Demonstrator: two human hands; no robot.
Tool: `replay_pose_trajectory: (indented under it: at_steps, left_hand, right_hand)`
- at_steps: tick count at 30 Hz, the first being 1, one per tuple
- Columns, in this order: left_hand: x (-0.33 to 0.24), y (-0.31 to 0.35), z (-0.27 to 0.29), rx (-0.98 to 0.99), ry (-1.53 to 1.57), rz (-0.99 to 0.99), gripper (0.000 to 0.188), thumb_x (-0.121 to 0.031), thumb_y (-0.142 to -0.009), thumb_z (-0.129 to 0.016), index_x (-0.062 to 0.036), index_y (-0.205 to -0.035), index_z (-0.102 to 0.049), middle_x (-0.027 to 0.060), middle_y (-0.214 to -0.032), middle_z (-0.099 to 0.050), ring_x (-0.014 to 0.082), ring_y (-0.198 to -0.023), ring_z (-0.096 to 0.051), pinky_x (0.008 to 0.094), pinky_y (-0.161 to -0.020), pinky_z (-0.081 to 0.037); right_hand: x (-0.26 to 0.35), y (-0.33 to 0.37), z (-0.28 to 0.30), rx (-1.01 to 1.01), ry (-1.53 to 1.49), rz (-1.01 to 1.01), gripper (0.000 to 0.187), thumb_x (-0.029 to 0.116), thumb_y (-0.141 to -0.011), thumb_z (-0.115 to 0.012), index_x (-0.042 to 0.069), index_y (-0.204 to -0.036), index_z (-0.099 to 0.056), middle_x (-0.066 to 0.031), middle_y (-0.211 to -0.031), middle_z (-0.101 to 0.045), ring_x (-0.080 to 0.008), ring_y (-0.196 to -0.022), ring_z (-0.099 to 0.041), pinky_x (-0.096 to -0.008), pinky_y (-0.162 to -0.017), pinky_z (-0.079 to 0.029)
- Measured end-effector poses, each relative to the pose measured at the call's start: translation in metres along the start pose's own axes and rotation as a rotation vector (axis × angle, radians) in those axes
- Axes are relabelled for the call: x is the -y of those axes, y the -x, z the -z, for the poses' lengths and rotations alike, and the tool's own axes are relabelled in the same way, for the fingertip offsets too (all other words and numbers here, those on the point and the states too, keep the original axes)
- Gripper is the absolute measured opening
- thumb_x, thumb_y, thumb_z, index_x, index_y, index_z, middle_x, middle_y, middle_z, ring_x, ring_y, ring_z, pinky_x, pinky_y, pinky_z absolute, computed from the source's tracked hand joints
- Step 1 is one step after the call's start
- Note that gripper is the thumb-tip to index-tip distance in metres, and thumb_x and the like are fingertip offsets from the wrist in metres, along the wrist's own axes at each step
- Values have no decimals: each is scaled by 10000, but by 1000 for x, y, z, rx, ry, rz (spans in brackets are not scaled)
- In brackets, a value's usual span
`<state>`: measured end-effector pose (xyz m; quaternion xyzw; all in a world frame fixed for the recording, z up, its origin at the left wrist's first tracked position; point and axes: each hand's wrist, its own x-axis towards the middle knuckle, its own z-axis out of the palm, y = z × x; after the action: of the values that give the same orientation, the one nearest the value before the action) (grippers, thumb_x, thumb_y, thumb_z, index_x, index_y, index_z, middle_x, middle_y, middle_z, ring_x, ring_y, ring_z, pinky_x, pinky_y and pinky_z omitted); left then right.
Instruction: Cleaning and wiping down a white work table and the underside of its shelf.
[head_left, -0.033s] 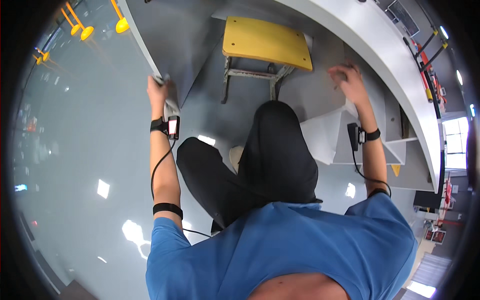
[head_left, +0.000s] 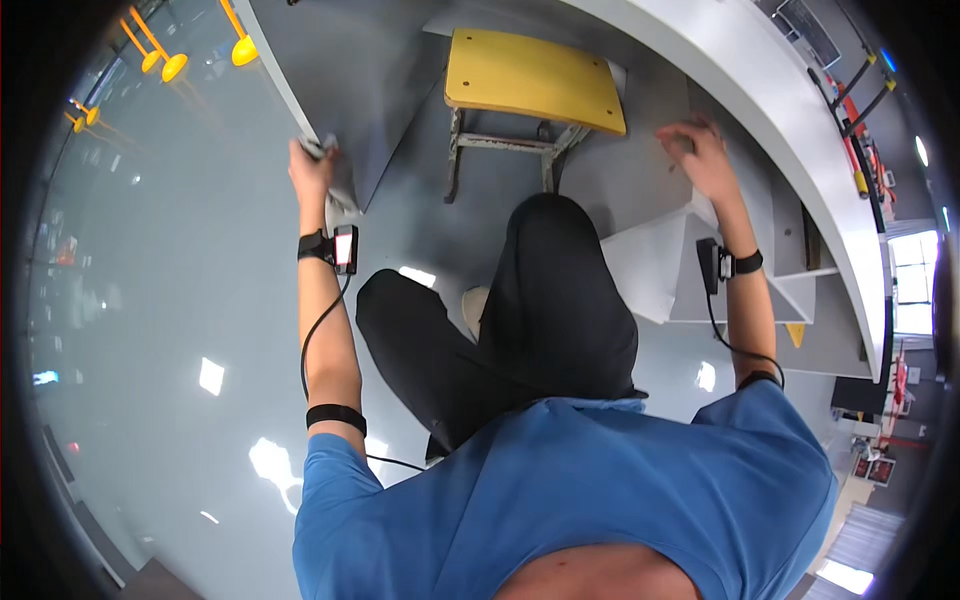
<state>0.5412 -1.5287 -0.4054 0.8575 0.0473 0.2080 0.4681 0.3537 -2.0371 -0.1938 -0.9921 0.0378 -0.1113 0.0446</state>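
Observation:
My left hand (head_left: 312, 172) is closed around a pale grey cloth (head_left: 342, 200) at the near edge of a grey side panel (head_left: 375, 110). Part of the cloth hangs below the fingers, beside the panel's lower corner. On the right, my right hand (head_left: 708, 165) is raised under the curved white desktop (head_left: 790, 150). Its fingers are bent and apart, and I see nothing in them. Between the two hands stands a stool with a yellow seat (head_left: 535, 78) and worn metal legs.
White shelf panels (head_left: 650, 265) stand under the desk by my right forearm. My bent knees (head_left: 560, 270) are in front of the stool. Yellow posts with round bases (head_left: 174, 67) stand on the shiny grey floor (head_left: 170, 300) at the far left. Black cables run along both arms.
My left hand has shifted slightly up and left along the panel edge with the cloth. The right hand is nearly still, and the whole view has moved very little.

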Motion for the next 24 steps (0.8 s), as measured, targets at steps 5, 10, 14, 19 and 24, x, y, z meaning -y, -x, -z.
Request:
replay_pose_trajectory:
  at_steps: [5,10,14,19,24]
  left_hand:
    - [-72,-29,57,-130,-30,-101,492,-299,-684,-836,-9,-928,-524,201,-882,-656,406,-866,-637,416,-756,-496]
    - [-84,-33,54,-136,-25,-43,456,-272,-668,-840,-18,-944,-581,153,-913,-683,305,-876,-657,384,-799,-494]
    - [-75,-38,60,-81,-7,-34,450,-257,-655,-846,-23,-946,-596,131,-923,-689,270,-883,-657,375,-811,-492]
    - [-82,-36,61,-46,19,-70,420,-230,-644,-856,-17,-899,-599,123,-892,-683,236,-847,-643,353,-798,-493]
    - [-71,-37,64,-67,57,-69,421,-224,-646,-859,-10,-892,-593,122,-878,-684,209,-820,-637,345,-778,-497]
  right_hand:
    - [-2,-11,-7,-103,-115,96,257,322,-848,-604,146,-999,-713,-67,-1085,-680,-343,-1210,-501,-435,-1043,-364]
    - [-14,-13,-9,-160,-240,336,242,263,-886,-562,95,-987,-704,-122,-962,-690,-289,-921,-622,-386,-973,-428]
    - [-4,-5,-12,-24,-541,115,242,266,-898,-544,96,-963,-704,-95,-786,-660,-219,-704,-627,-370,-921,-442]
    - [-13,-7,-11,19,-368,204,248,253,-931,-538,60,-994,-680,-78,-859,-667,-219,-861,-606,-344,-908,-438]
    - [-9,-10,-12,2,-230,310,238,264,-935,-531,93,-991,-687,-74,-875,-673,-264,-945,-589,-393,-1104,-307]
